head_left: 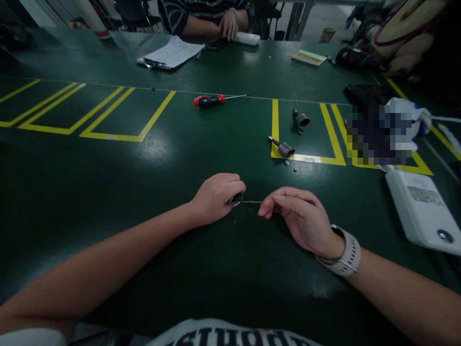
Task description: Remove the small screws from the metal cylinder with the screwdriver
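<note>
My left hand [218, 198] is closed around a dark metal cup-shaped part [236, 199], its round opening turned toward my right hand. My right hand [297, 209], fingers curled, grips a thin metal rod [251, 202] whose far end reaches the cup's mouth. Most of that rod is hidden by the fingers, so its kind is unclear. Just below the hands lies a small nut [234, 221]. Farther off are two similar cup-shaped parts with stems, one nearer [286, 150] and one farther [302, 120]. Small nuts [296, 170] lie close to the nearer one.
A red-and-black screwdriver [209, 101] lies beyond my hands. Yellow tape [158, 115] marks areas on the green table [108, 192]. At right is a white device [421, 206]. Papers on a clipboard [173, 52] lie across the table, near another person's hands [229, 24].
</note>
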Action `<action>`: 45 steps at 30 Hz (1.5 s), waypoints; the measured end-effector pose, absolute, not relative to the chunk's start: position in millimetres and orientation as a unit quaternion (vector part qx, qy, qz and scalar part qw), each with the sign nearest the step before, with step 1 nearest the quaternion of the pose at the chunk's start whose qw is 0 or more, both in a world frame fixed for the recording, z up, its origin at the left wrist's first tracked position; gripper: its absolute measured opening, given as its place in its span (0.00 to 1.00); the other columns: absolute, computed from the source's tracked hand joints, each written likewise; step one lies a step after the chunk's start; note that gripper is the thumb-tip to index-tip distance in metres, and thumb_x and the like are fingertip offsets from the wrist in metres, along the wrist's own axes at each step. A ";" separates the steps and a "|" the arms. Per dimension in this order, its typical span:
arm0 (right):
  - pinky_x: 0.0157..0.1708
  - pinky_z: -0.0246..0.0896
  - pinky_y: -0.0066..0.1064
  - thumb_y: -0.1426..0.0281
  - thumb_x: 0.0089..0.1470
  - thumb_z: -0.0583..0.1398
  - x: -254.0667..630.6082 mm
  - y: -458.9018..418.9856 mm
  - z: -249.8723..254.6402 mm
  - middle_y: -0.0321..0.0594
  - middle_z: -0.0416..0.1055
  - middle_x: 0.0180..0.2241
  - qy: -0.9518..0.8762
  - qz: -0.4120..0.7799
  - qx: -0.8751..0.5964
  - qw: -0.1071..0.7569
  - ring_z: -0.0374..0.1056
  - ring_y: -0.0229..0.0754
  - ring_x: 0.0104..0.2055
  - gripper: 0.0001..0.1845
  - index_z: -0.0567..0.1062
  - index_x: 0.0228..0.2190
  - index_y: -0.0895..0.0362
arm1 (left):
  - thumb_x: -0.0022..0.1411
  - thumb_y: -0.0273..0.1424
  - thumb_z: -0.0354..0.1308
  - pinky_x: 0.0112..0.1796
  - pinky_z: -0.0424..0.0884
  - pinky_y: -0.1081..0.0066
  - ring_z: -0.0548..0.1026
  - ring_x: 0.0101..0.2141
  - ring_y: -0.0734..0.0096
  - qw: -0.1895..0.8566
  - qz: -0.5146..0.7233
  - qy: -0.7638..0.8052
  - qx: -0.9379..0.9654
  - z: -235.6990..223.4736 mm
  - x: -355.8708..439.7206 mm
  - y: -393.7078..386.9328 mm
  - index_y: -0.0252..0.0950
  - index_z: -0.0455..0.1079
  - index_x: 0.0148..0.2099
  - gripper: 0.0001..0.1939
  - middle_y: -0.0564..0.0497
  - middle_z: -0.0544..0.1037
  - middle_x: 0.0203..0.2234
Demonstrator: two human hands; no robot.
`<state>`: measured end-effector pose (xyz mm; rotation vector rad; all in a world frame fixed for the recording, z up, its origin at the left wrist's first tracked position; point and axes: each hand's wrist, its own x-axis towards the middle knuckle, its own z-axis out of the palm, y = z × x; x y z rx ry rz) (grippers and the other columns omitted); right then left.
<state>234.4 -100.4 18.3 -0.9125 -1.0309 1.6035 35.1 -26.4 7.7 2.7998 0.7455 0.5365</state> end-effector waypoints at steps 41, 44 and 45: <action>0.30 0.63 0.32 0.73 0.54 0.56 235.2 -100.9 14.9 0.38 0.74 0.25 -0.477 0.618 -0.389 0.489 0.68 0.39 0.29 0.11 0.78 0.26 0.57 | 0.55 0.21 0.48 0.26 0.58 0.71 0.64 0.25 0.71 0.069 0.154 0.248 0.954 9.2 37.7 -29.1 0.33 0.65 0.29 0.07 0.52 0.67 0.23; 0.28 0.62 0.31 0.73 0.53 0.55 235.0 -102.7 14.8 0.37 0.72 0.23 -0.465 0.593 -0.392 0.528 0.67 0.38 0.27 0.11 0.77 0.25 0.57 | 0.56 0.21 0.49 0.27 0.60 0.72 0.65 0.26 0.72 0.104 0.166 0.294 0.936 8.5 36.4 -28.6 0.33 0.65 0.30 0.06 0.52 0.68 0.24; 0.28 0.61 0.31 0.74 0.53 0.55 234.8 -103.3 14.5 0.36 0.72 0.23 -0.463 0.582 -0.393 0.541 0.66 0.38 0.27 0.11 0.76 0.25 0.56 | 0.56 0.22 0.50 0.28 0.61 0.72 0.66 0.27 0.73 0.121 0.177 0.313 0.925 8.2 35.8 -28.3 0.33 0.65 0.31 0.05 0.52 0.68 0.25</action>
